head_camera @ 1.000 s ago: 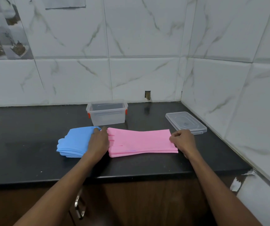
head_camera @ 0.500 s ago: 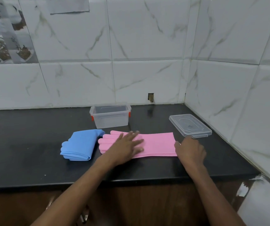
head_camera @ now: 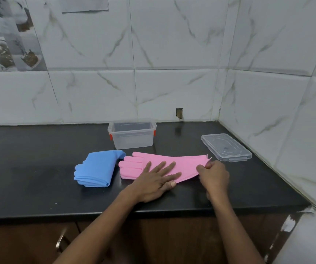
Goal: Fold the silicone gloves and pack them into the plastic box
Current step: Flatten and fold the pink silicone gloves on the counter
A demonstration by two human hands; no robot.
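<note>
Pink silicone gloves (head_camera: 184, 163) lie flat across the black counter, fingers pointing left. My left hand (head_camera: 158, 180) presses on their middle with straight, spread fingers. My right hand (head_camera: 213, 175) pinches the cuff end at the right and lifts it slightly off the counter. A folded blue pair of gloves (head_camera: 98, 169) lies just left of the pink ones. The clear plastic box (head_camera: 132, 135) with red clips stands open behind them, with nothing visible inside.
The box's clear lid (head_camera: 225, 147) lies flat at the right, close to the tiled side wall. The counter's front edge (head_camera: 96, 214) runs just below my wrists. A cabinet handle (head_camera: 61, 240) shows under the counter.
My left hand slid from the pink gloves' finger end to their middle and flattened. My right hand has taken the cuff edge and raised it a little.
</note>
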